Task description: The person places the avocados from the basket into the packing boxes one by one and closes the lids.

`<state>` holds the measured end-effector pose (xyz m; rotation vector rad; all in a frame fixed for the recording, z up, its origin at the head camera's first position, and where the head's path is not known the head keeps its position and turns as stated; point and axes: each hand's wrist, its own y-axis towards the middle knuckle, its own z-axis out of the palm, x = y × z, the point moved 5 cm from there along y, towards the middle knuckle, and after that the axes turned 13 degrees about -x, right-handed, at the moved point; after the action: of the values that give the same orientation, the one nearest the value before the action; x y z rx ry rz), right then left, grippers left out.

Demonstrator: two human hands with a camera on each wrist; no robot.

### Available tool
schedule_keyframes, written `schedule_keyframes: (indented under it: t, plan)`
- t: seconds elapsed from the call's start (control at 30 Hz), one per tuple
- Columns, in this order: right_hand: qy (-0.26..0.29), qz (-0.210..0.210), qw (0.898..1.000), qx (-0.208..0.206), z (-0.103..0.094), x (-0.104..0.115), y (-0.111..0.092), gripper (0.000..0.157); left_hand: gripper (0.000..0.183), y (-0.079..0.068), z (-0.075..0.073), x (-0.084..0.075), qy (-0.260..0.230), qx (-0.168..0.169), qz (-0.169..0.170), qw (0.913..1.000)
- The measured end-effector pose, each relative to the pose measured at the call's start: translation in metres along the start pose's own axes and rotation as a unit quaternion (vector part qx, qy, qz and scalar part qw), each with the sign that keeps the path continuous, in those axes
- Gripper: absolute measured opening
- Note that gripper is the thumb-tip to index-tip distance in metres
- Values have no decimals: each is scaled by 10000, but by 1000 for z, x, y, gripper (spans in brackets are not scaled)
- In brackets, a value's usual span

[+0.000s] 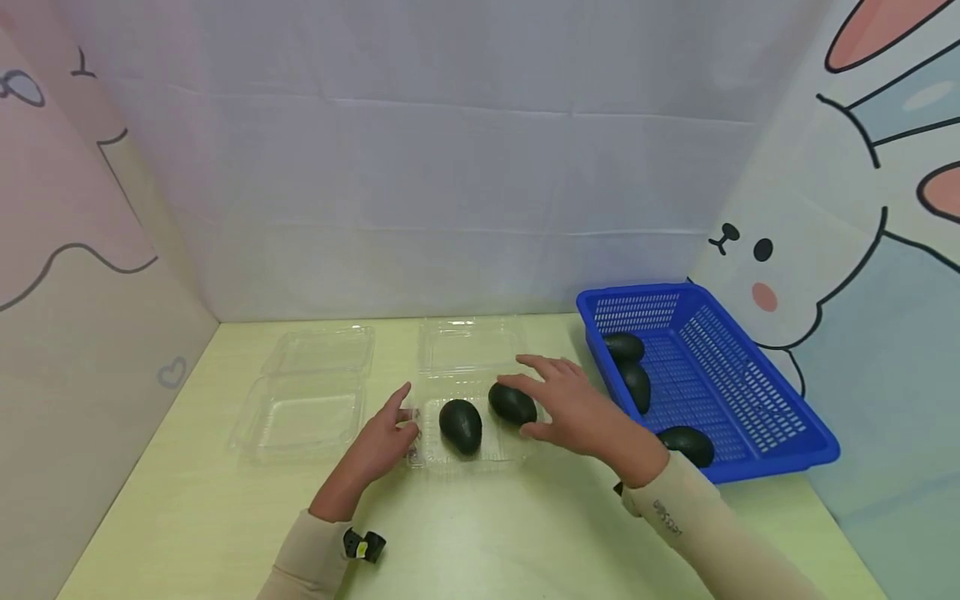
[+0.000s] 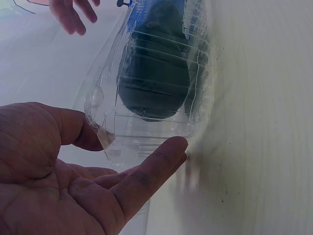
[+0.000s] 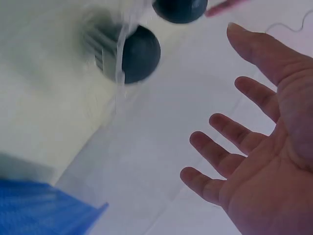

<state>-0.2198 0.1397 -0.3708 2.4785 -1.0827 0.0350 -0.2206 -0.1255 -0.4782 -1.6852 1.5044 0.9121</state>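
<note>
A clear plastic clamshell container (image 1: 432, 454) lies with its lid folded back on the table. Two dark avocados sit in its base: the left avocado (image 1: 461, 427) and the right avocado (image 1: 513, 404). My left hand (image 1: 380, 442) is at the container's left edge, its thumb bent at the rim and its fingers along the side; the left wrist view shows the hand (image 2: 98, 181) pinching that edge. Beside the right avocado is my right hand (image 1: 572, 410), fingers spread. In the right wrist view this hand (image 3: 254, 142) holds nothing and stands apart from both avocados.
A blue plastic basket (image 1: 750, 392) stands at the right with several avocados inside, such as one near its front corner (image 1: 686, 446). Another opened clear container (image 1: 303, 417) lies at the left. White cloth (image 1: 450, 192) walls off the back.
</note>
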Motion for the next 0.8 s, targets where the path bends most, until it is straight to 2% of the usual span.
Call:
schedule_keyframes:
  t: [0.17,0.33,0.8]
  plan:
    - [-123,292,9988,-382,-33,-20,-11,74,71,-1,0,-1,-21,-8,12,10000]
    - [-287,779,9958,-377,-57,-40,-26,74,71,0,0,0,-42,9,-21,10000]
    - [-417,1718,9842,-97,-78,-86,-69,78,71,0,-1,-2,72,8,-30,10000]
